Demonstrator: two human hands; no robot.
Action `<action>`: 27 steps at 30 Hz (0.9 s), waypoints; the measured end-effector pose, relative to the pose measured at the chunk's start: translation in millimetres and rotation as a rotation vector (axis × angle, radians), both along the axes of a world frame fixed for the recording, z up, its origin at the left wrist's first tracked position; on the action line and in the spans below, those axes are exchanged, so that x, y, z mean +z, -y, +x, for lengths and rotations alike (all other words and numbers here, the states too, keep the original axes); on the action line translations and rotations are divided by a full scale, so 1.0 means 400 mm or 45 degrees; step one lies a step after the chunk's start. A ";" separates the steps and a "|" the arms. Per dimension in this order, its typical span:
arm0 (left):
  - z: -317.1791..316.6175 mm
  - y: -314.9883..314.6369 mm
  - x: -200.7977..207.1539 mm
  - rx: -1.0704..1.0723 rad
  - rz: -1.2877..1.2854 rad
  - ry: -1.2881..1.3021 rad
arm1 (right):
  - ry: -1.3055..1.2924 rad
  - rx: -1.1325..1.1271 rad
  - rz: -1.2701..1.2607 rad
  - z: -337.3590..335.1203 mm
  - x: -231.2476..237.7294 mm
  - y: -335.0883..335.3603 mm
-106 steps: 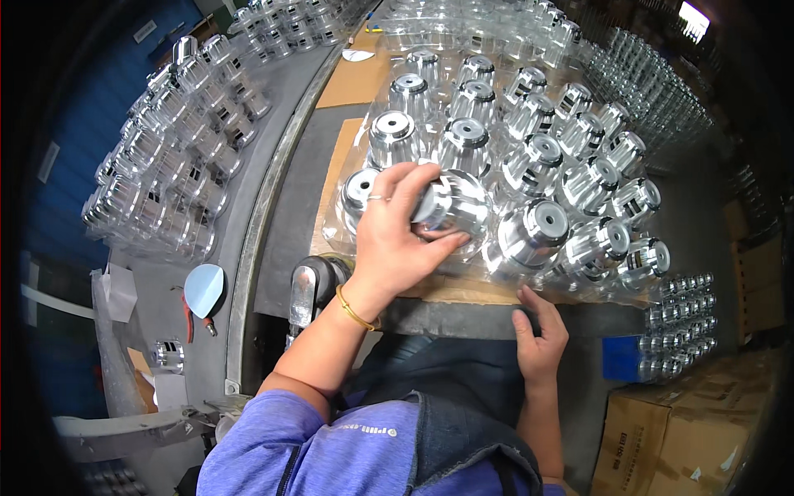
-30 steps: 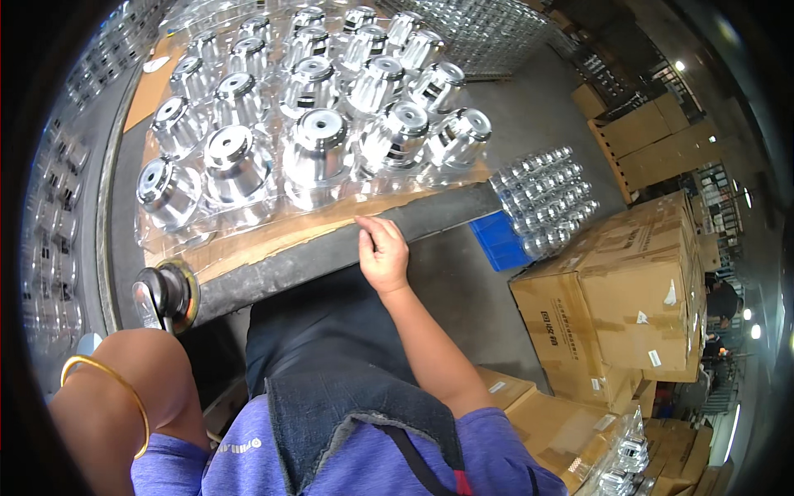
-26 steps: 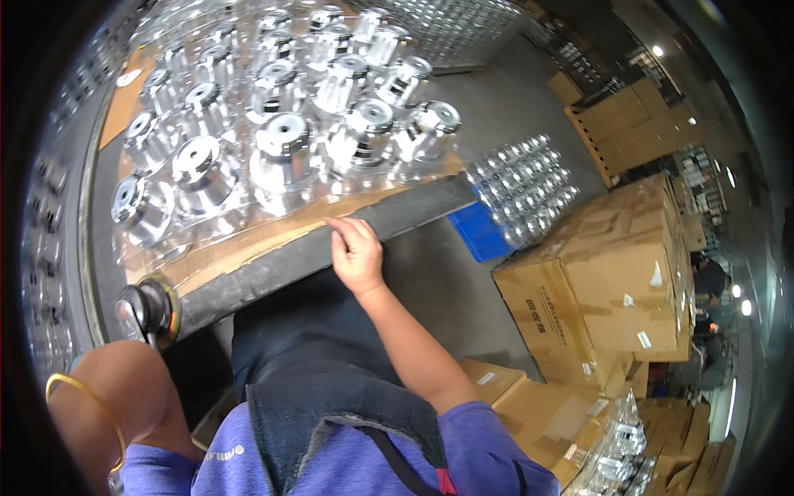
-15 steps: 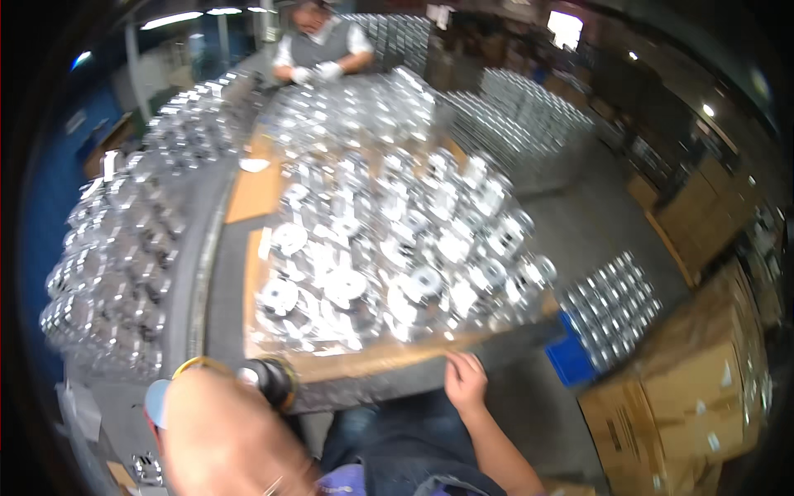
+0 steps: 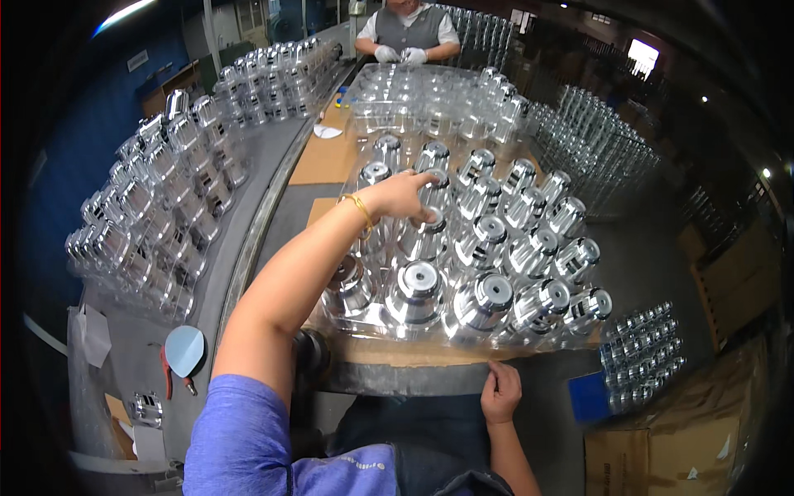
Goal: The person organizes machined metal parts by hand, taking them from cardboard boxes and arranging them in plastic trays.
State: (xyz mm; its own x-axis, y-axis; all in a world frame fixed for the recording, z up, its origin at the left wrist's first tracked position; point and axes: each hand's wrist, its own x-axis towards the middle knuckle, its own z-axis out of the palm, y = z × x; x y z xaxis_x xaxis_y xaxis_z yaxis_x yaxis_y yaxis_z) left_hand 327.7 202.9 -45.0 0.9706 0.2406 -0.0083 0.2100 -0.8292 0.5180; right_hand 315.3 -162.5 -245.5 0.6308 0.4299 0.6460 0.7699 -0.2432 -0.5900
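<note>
Rows of shiny chrome cup-shaped parts (image 5: 482, 302), each with a round top and a central hole, stand in a clear plastic tray (image 5: 389, 329). My left arm stretches over them from the lower left. My left hand (image 5: 403, 197) is open, its finger and thumb spread over two neighbouring chrome parts; whether they press on them I cannot tell. Near the front table edge, below the tray, my right hand (image 5: 501, 392) hangs with its fingers curled in and nothing visible in them. Under the tray lies a brown cardboard sheet (image 5: 397, 351).
Stacked trays of chrome parts (image 5: 157, 207) line the left side. Farther back sits another clear tray (image 5: 385, 112), with a gloved co-worker (image 5: 409, 37) behind it. Red-handled pliers (image 5: 167, 374) and a light-blue disc (image 5: 184, 350) lie lower left; cardboard boxes (image 5: 662, 446) stand lower right.
My left arm has reached forward and right, from the lower left to over the chrome parts. The view has shifted and sharpened. My right hand stays by the front table edge.
</note>
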 end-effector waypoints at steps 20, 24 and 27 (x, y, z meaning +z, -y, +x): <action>-0.029 0.074 -0.061 -0.233 0.138 -0.045 | 0.096 -0.002 -0.029 -0.003 -0.014 0.012; -0.053 0.111 -0.050 -0.189 0.397 0.018 | 0.075 0.012 -0.022 -0.013 -0.003 0.017; -0.099 0.148 0.012 -0.164 0.582 0.275 | -0.058 0.066 -0.003 -0.023 0.010 0.027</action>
State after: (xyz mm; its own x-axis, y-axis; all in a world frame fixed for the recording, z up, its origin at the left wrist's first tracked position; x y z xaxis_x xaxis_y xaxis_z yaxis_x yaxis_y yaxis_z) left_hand 288.0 143.8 -40.0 0.9605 0.0511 0.2735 0.0195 -0.9929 0.1173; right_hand 306.1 -173.3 -241.3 0.6363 0.4642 0.6162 0.7540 -0.2053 -0.6239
